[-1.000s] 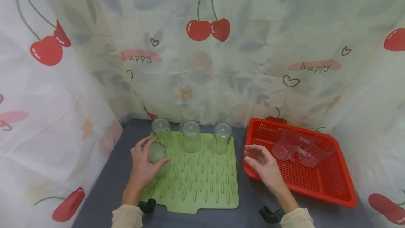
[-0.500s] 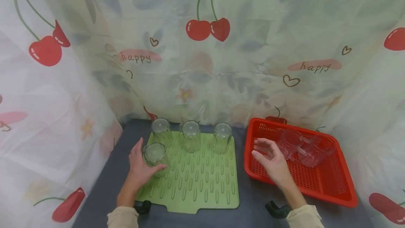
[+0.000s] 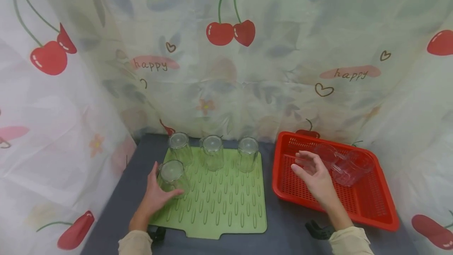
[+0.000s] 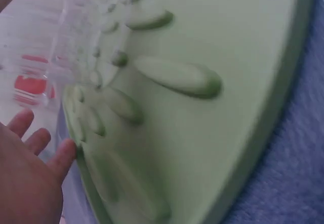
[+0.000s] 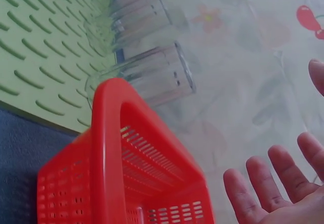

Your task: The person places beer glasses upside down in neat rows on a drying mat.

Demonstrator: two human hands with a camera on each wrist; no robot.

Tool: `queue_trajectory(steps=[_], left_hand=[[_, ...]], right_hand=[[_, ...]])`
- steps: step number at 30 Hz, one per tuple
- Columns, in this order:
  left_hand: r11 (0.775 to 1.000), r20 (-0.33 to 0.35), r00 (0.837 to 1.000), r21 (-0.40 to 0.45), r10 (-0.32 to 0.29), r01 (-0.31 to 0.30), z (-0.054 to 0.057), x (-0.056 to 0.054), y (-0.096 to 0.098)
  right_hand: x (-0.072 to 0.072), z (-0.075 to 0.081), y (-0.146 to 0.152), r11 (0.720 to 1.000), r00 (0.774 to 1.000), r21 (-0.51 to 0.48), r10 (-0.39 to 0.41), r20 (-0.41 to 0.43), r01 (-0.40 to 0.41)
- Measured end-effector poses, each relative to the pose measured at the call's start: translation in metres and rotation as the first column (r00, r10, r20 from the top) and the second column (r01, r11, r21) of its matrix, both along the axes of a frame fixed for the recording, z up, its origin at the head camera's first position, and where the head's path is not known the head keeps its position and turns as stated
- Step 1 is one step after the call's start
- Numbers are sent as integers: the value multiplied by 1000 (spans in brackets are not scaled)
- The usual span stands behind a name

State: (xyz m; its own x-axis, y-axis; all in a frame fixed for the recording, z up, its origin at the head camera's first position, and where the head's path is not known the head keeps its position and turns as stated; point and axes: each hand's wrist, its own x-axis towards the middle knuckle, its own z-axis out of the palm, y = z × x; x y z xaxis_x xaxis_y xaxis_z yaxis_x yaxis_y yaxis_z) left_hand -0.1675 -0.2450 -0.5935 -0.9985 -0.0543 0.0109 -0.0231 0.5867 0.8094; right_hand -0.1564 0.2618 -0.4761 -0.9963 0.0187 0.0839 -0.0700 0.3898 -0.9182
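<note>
A clear glass mug [image 3: 172,171] stands upside down at the left of the green ribbed drying mat [image 3: 226,204]. My left hand [image 3: 153,196] curves loosely beside it, thumb across its near side in the head view. In the left wrist view its fingers [image 4: 62,160] are spread, apart from the glass. Over the red plastic basket [image 3: 277,172] hovers my right hand [image 3: 318,182], fingers extended and thumb apart, holding nothing. Clear mugs [image 3: 354,166] lie on their sides in the basket's far right part, one partly hidden behind that hand.
Along the mat's far edge three more upturned glass mugs stand in a row: a left one [image 3: 179,146], a middle one [image 3: 213,152] and a right one [image 3: 247,154]. A dark cloth [image 3: 269,223] covers the table. Behind hangs a cherry-printed curtain [image 3: 276,89].
The left mug has settled near the mat's left edge, and my left hand has drawn back slightly to the left and loosened. My right hand has moved rightward, farther over the basket.
</note>
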Motion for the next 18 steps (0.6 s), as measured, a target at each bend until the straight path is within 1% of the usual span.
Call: queue_trajectory(steps=[3, 7, 12, 14, 18], left_hand=[[1000, 26, 1000, 1, 6, -6, -3, 2, -1], [999, 39, 999, -35, 1, 0, -6, 4, -4], [997, 61, 998, -73, -10, 15, -9, 4, -8], [996, 96, 995, -87, -12, 20, -11, 3, -11], [992, 183, 983, -114, -30, 52, -14, -1, -14]], right_hand=[[2, 3, 1, 1000, 1000, 2, -4, 10, 4], [3, 5, 1, 1000, 1000, 5, -11, 22, 11], [2, 5, 4, 999, 999, 29, -22, 23, 22], [1, 5, 5, 999, 999, 42, -31, 20, 30], [0, 5, 9, 998, 999, 43, -42, 12, 42]])
